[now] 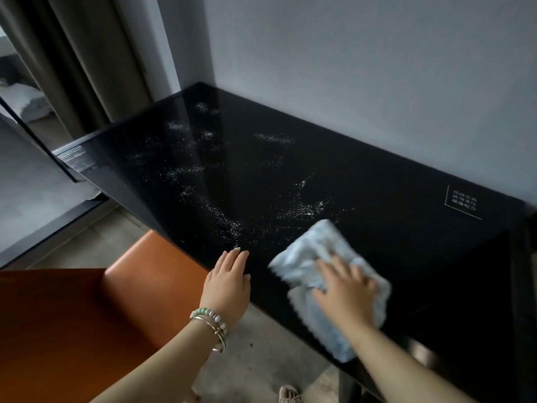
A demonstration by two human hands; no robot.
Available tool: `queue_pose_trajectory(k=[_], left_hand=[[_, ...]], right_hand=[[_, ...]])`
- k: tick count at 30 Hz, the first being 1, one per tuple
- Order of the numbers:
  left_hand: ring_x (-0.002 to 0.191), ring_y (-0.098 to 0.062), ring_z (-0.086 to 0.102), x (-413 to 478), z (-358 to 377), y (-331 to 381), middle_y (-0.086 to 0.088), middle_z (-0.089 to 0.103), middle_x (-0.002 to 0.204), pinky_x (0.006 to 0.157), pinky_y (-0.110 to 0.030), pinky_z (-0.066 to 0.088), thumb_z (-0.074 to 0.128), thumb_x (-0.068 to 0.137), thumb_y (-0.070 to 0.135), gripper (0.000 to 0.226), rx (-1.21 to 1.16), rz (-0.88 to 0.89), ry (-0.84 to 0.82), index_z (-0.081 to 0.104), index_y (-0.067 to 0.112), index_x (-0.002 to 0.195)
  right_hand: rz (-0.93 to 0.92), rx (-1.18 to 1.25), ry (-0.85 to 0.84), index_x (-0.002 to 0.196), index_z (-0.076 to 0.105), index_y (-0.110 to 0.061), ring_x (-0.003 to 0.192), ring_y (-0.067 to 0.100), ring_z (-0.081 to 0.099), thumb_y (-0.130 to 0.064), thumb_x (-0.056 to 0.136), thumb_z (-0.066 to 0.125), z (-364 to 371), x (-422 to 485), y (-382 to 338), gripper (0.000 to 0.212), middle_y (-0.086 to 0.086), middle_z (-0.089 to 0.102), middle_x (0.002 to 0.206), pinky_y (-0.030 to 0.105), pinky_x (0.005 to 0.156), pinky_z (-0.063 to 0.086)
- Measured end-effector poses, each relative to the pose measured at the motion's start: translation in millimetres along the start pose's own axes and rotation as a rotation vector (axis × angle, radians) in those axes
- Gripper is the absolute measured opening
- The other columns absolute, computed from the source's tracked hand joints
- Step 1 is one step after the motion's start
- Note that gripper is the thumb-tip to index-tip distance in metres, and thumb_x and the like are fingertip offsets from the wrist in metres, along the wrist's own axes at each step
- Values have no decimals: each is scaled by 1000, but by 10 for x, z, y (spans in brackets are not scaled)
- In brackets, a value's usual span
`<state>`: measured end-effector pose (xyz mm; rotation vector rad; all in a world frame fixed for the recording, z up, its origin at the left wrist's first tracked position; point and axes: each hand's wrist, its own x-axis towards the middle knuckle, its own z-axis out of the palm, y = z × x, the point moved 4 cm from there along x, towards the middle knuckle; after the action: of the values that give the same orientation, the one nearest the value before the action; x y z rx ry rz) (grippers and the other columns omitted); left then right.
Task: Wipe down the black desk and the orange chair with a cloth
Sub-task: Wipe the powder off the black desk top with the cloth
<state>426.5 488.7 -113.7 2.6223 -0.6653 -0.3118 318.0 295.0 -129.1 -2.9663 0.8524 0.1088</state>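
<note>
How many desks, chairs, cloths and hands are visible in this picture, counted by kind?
black desk: 1
orange chair: 1
cloth: 1
hands: 2, the left hand and the right hand
Total: 5

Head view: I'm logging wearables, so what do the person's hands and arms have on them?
No sleeves or gloves show; both forearms are bare. The left hand has a beaded bracelet, pale green and white, and thin metal bangles at its wrist. The right hand and its wrist wear nothing.
</note>
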Motion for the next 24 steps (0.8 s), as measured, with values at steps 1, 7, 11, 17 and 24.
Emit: queue_pose_trajectory(k=[1,7,11,17,24], left_hand=[[144,-17,5,15,4,14,7,16,154,116,-33,17,36,98,25,50,11,-4,1,21,22,146],[143,-18,-14,88,136,100,11,-11,155,116,-41,1,42,93,44,68,142,14,-102,5,30,147],[142,-20,-18,193,192,147,11,-21,153,115,-46,2,49,88,44,74,170,-16,-99,6,33,147],[141,-20,-20,307,267,274,10,-24,152,114,-46,-3,51,86,50,80,212,75,-151,2,33,147],[143,-18,-14,372,274,408,9,-11,156,116,-43,4,46,92,40,68,107,-54,-66,8,31,147]], right_hand=[[129,3,-10,137,28,-47,132,20,24,-54,85,41,-19,84,294,54,-14,22,150,49,100,26],[426,126,-115,141,16,-45,142,30,-2,-64,84,26,-66,279,679,61,-9,5,157,70,103,10],[-34,58,-82,141,21,-44,142,28,6,-66,80,37,69,120,-192,68,-7,9,157,62,103,10],[-200,-17,124,117,61,-34,113,21,56,-51,68,49,-188,296,392,53,-4,59,124,43,88,41],[49,24,-43,129,36,-48,130,22,28,-63,74,41,-122,360,675,58,-13,30,145,53,96,33]])
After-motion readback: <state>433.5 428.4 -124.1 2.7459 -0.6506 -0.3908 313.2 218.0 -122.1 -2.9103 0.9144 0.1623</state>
